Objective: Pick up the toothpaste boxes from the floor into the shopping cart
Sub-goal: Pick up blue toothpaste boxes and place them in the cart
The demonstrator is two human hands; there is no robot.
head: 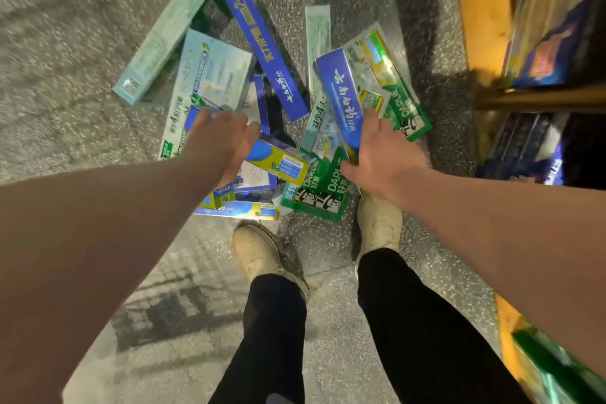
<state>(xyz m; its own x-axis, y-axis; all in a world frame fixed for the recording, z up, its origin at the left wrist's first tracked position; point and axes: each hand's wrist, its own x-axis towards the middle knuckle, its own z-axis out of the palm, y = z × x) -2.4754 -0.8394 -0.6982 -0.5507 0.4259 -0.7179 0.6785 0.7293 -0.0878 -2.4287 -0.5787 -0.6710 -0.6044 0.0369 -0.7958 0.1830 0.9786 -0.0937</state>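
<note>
Several toothpaste boxes (262,102) lie in a loose pile on the speckled floor, green, blue and pale teal. My left hand (223,141) hangs over the pile's left side with its fingers curled down onto a pale teal box (210,72). Reaching into the right side, my right hand (383,154) is spread, and the near end of a blue box (341,95) lies between its thumb and fingers. Neither hand has lifted anything. Green Darlie boxes (321,193) lie just ahead of my shoes. No shopping cart shows in the view.
A yellow store shelf (482,20) with boxed goods runs along the right edge, and dark packets (524,144) sit on its lower level. My two shoes (259,252) stand just behind the pile. Bare floor stretches to the left and far side.
</note>
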